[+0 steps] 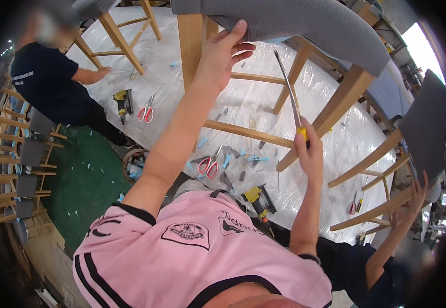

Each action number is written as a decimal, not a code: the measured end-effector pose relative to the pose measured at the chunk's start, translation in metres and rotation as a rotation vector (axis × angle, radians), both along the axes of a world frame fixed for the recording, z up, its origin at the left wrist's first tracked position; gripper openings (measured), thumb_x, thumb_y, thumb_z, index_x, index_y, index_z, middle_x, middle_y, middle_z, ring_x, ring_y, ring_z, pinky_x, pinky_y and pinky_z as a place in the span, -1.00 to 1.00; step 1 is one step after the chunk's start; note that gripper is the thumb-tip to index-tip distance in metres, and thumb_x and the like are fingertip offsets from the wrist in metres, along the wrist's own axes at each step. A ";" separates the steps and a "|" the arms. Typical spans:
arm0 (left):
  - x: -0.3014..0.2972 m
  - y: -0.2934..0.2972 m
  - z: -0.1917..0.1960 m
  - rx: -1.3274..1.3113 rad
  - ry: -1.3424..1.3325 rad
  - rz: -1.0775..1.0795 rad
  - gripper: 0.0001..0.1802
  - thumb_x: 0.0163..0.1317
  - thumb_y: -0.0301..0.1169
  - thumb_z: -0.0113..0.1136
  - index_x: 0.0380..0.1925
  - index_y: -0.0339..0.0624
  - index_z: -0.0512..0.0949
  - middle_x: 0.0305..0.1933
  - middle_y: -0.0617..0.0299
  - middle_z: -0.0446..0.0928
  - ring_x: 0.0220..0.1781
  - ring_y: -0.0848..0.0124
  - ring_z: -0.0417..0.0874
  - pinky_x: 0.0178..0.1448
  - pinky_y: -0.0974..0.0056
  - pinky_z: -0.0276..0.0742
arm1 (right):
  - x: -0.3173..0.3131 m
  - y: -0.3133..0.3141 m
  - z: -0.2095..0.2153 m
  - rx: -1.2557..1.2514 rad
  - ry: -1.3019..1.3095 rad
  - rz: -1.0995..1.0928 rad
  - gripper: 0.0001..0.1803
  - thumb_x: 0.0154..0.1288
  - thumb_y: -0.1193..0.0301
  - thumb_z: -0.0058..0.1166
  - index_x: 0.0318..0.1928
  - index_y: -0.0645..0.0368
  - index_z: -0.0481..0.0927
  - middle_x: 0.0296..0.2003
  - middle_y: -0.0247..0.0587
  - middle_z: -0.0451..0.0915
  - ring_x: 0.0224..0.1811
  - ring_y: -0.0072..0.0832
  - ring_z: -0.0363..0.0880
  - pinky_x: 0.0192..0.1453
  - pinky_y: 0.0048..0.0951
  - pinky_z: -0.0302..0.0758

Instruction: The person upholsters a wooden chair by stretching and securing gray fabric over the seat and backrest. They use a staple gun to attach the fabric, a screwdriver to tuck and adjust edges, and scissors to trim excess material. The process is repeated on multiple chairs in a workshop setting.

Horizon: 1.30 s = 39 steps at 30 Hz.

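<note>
1. At the far left, a stack of wooden chair frames (pixel 12 169) with grey seats stands off the surface, beside a green floor (pixel 87 185).
2. A co-worker in a dark shirt (pixel 45 82) leans in at the surface's left edge, one hand resting by a wooden stool frame (pixel 123 38) that stands on it.
3. The surface (pixel 248 97) is round and wrapped in clear plastic. Near its left edge lie a yellow-and-black nail gun (pixel 123 102) and red scissors (pixel 146 112), just beside each other.
4. The left hand (pixel 223 51) reaches up and forward. Its fingers are spread and pressed against the grey seat (pixel 305 23) of a wooden chair (pixel 264 136) that stands on the surface, with the thumb near one pale leg.
5. Under that arm, toward the near edge, a second pair of red scissors (pixel 208 165) lies among blue and grey scraps (pixel 241 156).
6. At the near edge, a second yellow nail gun (pixel 260 201) sits close to the pink shirt (pixel 192 251).
7. The right hand (pixel 308 151) is clamped round the yellow handle of a long screwdriver (pixel 288 90). Its metal shaft slants up toward the underside of the seat, and its tip is close to the fabric.
8. At the right edge, another person's hand (pixel 414 197) grips the wooden rail of a second chair (pixel 423 128) with a dark grey seat.
</note>
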<state>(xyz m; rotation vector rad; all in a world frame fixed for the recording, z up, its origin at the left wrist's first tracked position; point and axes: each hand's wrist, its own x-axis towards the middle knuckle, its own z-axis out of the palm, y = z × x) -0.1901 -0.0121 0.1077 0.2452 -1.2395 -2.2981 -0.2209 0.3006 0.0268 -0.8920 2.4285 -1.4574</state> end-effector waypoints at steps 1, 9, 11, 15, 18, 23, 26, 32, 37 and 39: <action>-0.003 -0.002 0.001 -0.004 0.004 -0.009 -0.48 0.29 -0.02 0.48 -0.04 -0.22 0.58 -0.10 0.17 0.62 -0.08 0.22 0.66 0.16 0.05 0.57 | -0.012 -0.002 0.007 0.000 0.066 0.015 -0.55 0.53 0.34 0.10 0.36 0.16 0.54 -0.45 -0.25 0.55 -0.45 -0.55 0.45 -0.29 -0.43 0.45; -0.005 -0.017 0.008 -0.136 -0.058 0.017 -0.44 0.26 0.07 0.47 -0.11 -0.25 0.64 -0.13 0.14 0.67 -0.14 0.34 0.67 0.14 0.18 0.59 | -0.058 -0.051 0.039 0.013 0.293 0.070 -0.52 0.50 0.19 0.23 0.26 0.22 0.62 -0.32 -0.13 0.65 -0.41 -0.52 0.41 -0.24 -0.44 0.46; -0.006 -0.016 0.006 -0.185 -0.061 0.035 -0.40 0.25 0.10 0.47 -0.12 -0.27 0.65 -0.13 0.12 0.68 -0.16 0.36 0.68 0.13 0.19 0.60 | -0.065 -0.063 0.044 -0.009 0.377 0.077 -0.54 0.49 0.21 0.25 0.25 0.23 0.63 -0.31 -0.11 0.67 -0.40 -0.52 0.44 -0.23 -0.44 0.48; -0.005 -0.016 0.001 -0.238 -0.059 0.064 -0.43 0.23 0.12 0.48 -0.22 -0.24 0.69 -0.25 0.19 0.69 -0.20 0.41 0.68 0.11 0.23 0.61 | -0.082 -0.071 0.042 -0.050 0.430 0.105 -0.58 0.47 0.27 0.27 0.19 0.27 0.66 -0.24 -0.11 0.73 -0.35 -0.52 0.55 -0.19 -0.46 0.53; -0.006 -0.021 0.002 -0.271 -0.075 0.037 -0.45 0.25 0.11 0.47 -0.24 -0.24 0.72 -0.26 0.22 0.71 -0.22 0.45 0.67 0.11 0.27 0.59 | -0.091 -0.062 0.035 -0.043 0.361 0.063 -0.60 0.47 0.29 0.27 0.15 0.32 0.66 -0.19 -0.07 0.75 -0.28 -0.50 0.62 -0.12 -0.45 0.55; -0.018 -0.027 -0.007 -0.372 0.004 0.083 -0.43 0.31 0.07 0.43 -0.22 -0.35 0.73 -0.30 0.20 0.72 -0.25 0.48 0.65 -0.03 0.33 0.56 | -0.101 -0.057 0.036 -0.052 0.342 0.100 -0.58 0.45 0.27 0.30 0.14 0.35 0.67 -0.18 -0.05 0.76 -0.19 -0.46 0.66 -0.03 -0.44 0.57; -0.013 -0.034 -0.003 -0.425 -0.076 -0.032 -0.45 0.32 0.03 0.43 -0.13 -0.34 0.73 -0.21 0.18 0.73 -0.14 0.42 0.68 0.10 0.29 0.58 | -0.108 -0.068 0.058 -0.014 0.404 0.134 -0.58 0.45 0.25 0.30 0.12 0.34 0.69 -0.17 -0.03 0.77 -0.18 -0.40 0.70 -0.02 -0.41 0.58; 0.040 -0.053 0.034 -1.057 -0.043 0.271 -0.46 0.27 -0.07 0.49 0.00 -0.35 0.69 -0.14 0.12 0.74 -0.02 0.31 0.72 0.16 0.26 0.58 | -0.116 -0.057 0.070 0.026 0.321 0.174 -0.55 0.43 0.22 0.33 0.12 0.33 0.69 -0.22 -0.08 0.76 -0.24 -0.48 0.66 -0.07 -0.42 0.59; 0.028 -0.128 0.067 -1.454 0.431 1.048 0.09 0.05 -0.06 0.65 0.47 -0.27 0.26 0.34 -0.09 0.48 0.34 0.10 0.53 0.36 0.11 0.45 | -0.105 -0.064 0.056 -0.046 0.375 0.184 -0.56 0.43 0.22 0.33 0.11 0.32 0.69 -0.28 -0.13 0.73 -0.27 -0.50 0.64 -0.12 -0.45 0.56; 0.005 -0.118 0.056 -1.275 0.405 0.817 0.45 -0.17 0.00 0.76 0.59 -0.29 0.01 0.57 -0.23 0.21 0.59 -0.06 0.28 0.59 -0.03 0.23 | -0.106 -0.069 0.060 -0.046 0.404 0.211 -0.57 0.43 0.23 0.32 0.10 0.32 0.69 -0.30 -0.14 0.73 -0.28 -0.49 0.64 -0.12 -0.46 0.55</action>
